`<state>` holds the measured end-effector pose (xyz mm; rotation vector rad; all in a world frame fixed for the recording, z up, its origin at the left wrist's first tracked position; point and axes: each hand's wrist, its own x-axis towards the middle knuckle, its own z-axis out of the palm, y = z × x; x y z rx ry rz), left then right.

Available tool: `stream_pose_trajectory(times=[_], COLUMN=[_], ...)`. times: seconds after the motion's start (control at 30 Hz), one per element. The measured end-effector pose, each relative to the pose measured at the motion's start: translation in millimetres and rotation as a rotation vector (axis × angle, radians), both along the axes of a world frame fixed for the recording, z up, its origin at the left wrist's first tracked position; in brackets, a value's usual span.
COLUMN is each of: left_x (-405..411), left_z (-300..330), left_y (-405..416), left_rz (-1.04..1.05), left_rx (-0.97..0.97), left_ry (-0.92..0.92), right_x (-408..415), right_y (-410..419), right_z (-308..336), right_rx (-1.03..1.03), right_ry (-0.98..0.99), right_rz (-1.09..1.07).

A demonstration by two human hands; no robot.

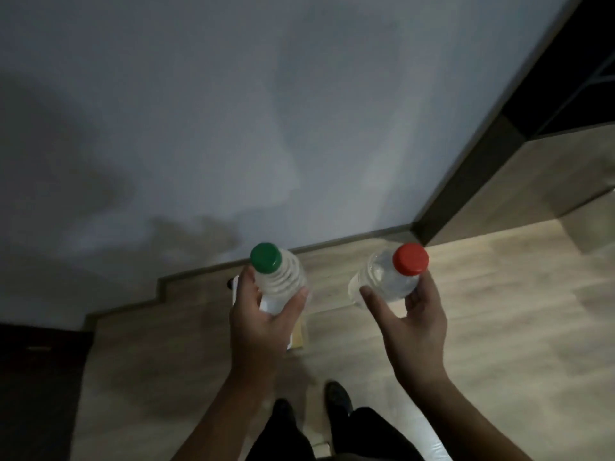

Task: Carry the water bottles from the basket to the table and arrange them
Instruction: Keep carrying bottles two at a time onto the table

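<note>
My left hand (263, 322) grips a clear water bottle with a green cap (281, 277), held upright in front of me. My right hand (411, 322) grips a second clear water bottle with a red cap (386, 277), fingers curled round its body. Both bottles are held above the wooden floor, side by side and apart. Neither the basket nor the table is in view.
A grey wall (233, 128) stands just ahead, its skirting stepping along the floor. A dark door frame (466, 194) and a wooden panel (539, 181) are at the right. A small box (298, 337) lies on the floor under my left hand. My feet (336, 397) show below.
</note>
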<state>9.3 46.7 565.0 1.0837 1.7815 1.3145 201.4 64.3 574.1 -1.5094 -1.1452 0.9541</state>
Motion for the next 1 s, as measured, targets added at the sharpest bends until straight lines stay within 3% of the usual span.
stream_pose_trajectory(times=[0.2, 0.53, 0.77, 1.0], left_x=[38.0, 109.2, 198.9, 303.7], left_z=[9.5, 11.9, 11.5, 25.8], left_y=[-10.7, 6.8, -9.0, -43.8], left_rz=[-0.149, -0.668, -1.004, -1.201], left_rx=[-0.017, -0.036, 0.011, 0.072], left_ry=[-0.065, 0.040, 0.092, 0.031], right_x=[42.7, 90.3, 131.1, 203.8], right_y=[-27.9, -115.5, -182.0, -227.0], right_z=[9.6, 5.8, 2.8, 16.0], right_rx=[-0.018, -0.055, -0.059, -0.015], right_ry=[-0.013, -0.045, 0.031, 0.017], right_rz=[-0.191, -0.693, -1.047, -1.185])
